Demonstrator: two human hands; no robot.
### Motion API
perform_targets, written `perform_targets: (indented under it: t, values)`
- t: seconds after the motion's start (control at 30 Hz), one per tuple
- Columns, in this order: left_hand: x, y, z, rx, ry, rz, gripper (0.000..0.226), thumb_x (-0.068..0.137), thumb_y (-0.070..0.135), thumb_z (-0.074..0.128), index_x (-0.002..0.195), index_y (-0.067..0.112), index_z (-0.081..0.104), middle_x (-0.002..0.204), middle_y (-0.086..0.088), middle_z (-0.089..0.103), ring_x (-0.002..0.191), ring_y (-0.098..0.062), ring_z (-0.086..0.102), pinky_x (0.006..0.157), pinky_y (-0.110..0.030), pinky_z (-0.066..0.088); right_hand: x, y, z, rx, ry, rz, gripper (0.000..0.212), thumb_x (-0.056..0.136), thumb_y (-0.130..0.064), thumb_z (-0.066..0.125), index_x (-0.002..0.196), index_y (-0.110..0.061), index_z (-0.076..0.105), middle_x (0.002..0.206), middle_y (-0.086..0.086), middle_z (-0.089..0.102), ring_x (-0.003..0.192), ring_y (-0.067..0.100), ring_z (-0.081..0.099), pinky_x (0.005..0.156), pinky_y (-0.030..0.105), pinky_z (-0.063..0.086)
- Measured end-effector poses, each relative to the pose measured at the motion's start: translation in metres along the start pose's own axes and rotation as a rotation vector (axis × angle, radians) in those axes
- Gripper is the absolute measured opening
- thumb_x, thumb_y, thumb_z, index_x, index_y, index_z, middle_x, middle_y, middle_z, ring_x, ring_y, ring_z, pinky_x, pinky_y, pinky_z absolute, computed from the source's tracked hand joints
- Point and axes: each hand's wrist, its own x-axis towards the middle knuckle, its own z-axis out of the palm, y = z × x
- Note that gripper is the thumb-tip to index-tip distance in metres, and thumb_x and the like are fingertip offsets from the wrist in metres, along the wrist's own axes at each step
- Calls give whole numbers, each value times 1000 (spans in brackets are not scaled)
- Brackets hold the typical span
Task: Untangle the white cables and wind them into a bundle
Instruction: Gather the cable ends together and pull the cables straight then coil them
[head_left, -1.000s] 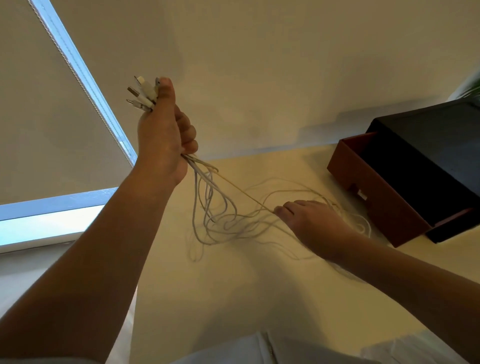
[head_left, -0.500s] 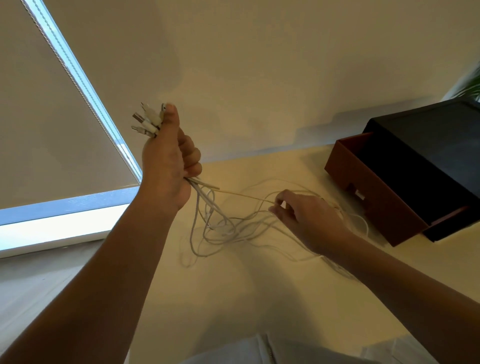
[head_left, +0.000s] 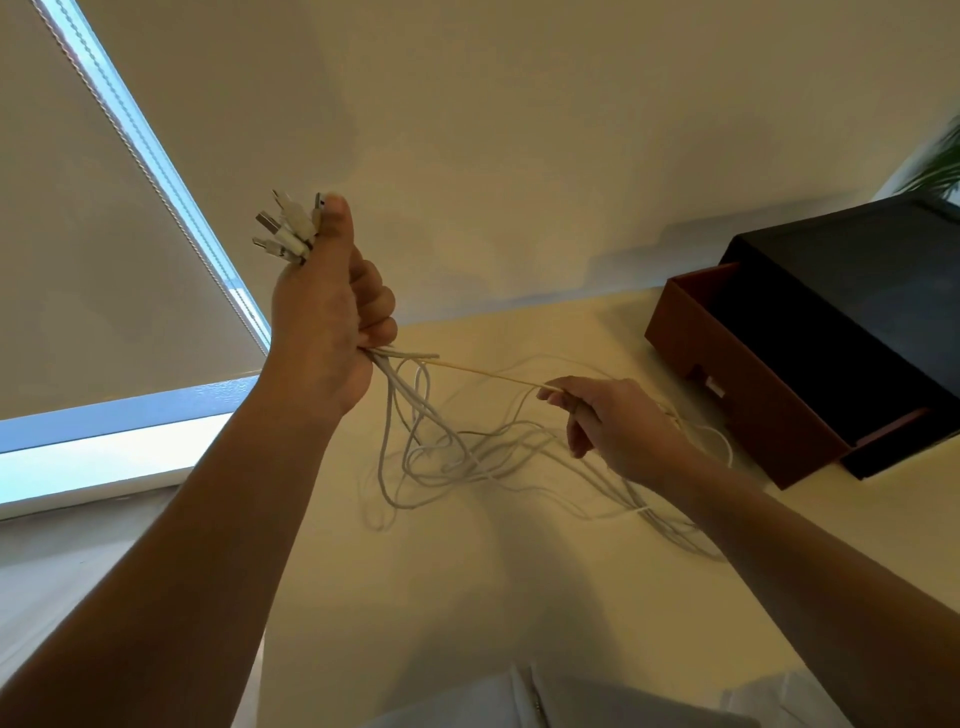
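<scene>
A second ago the right hand (head_left: 621, 423) was laid flat on the white cables (head_left: 452, 460). Now it has been lifted a little, and one cable (head_left: 488, 372) is pinched between its thumb and finger and pulled straight. The left hand (head_left: 322, 332) is kept raised, its fingers curled tight round the cables just under the plugs (head_left: 285, 231). The rest is hung from that fist and left in loose, mixed-up loops on the table (head_left: 467, 613), near the dark box (head_left: 779, 384).
</scene>
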Motion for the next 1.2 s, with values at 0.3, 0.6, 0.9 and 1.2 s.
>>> perform_targets:
  t: [0.3, 0.6, 0.9, 1.2]
  values:
    - [1, 4, -3, 3, -10, 10, 51, 96, 53, 45, 63, 24, 18, 49, 7, 17, 42, -9, 13, 38, -18, 14, 2, 24, -9, -9, 48, 41, 23, 100, -22, 45, 111, -20, 65, 59, 5, 66, 57, 20, 64, 69, 41, 55]
    - [-3, 17, -10, 11, -6, 59, 52, 97, 54, 44, 67, 23, 14, 50, 7, 14, 42, -9, 12, 36, -19, 15, -7, 48, -29, -49, 120, 152, 21, 101, -19, 44, 98, -21, 64, 58, 1, 66, 60, 20, 65, 69, 41, 53]
    - [-3, 23, -21, 13, 49, 86, 54, 96, 55, 44, 60, 22, 20, 51, 6, 15, 43, -9, 13, 36, -19, 16, -14, 62, -41, -24, 141, 304, 25, 101, -17, 41, 93, -21, 64, 62, 6, 68, 65, 29, 65, 72, 50, 56]
    - [2, 16, -22, 192, 125, 160, 54, 94, 52, 51, 60, 23, 21, 45, 7, 22, 41, -9, 18, 40, -19, 13, -26, 21, -39, -159, -10, 266, 29, 102, -23, 39, 91, -19, 65, 48, -11, 45, 43, 2, 46, 50, 29, 38]
